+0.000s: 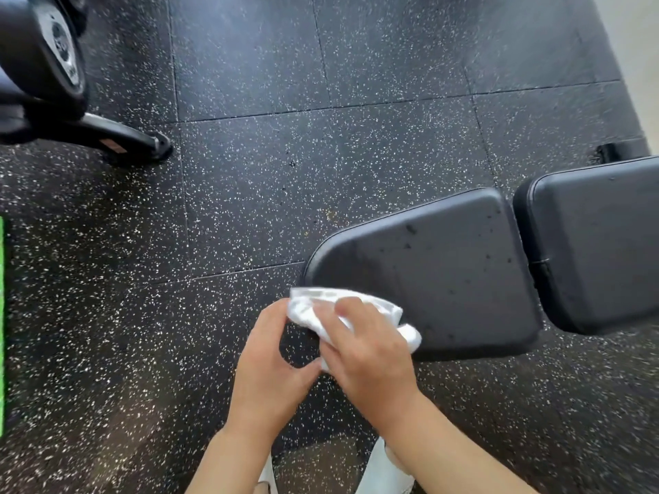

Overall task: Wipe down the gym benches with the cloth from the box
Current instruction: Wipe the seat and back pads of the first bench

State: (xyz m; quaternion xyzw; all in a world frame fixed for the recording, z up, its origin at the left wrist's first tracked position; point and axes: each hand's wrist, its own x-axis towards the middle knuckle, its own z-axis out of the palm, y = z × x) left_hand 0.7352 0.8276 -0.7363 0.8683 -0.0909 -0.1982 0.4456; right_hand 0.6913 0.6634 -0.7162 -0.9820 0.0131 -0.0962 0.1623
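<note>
We hold the white cloth (322, 310) bunched between both hands just off the near corner of the bench seat (435, 269). Our right hand (371, 354) covers much of it, fingers curled round; our left hand (267, 365) pinches its edge, fingertips hidden.

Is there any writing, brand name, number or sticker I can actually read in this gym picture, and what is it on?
Nothing here reads clearly.
Weight plate, top left: raised markings on its hub, too blurred to read.
Machine foot on the floor: a small reddish sticker, its print too small to read.
Bench seat pad, backrest pad and white cloth: no text visible.
Green strip at the left edge: no text visible.
</note>
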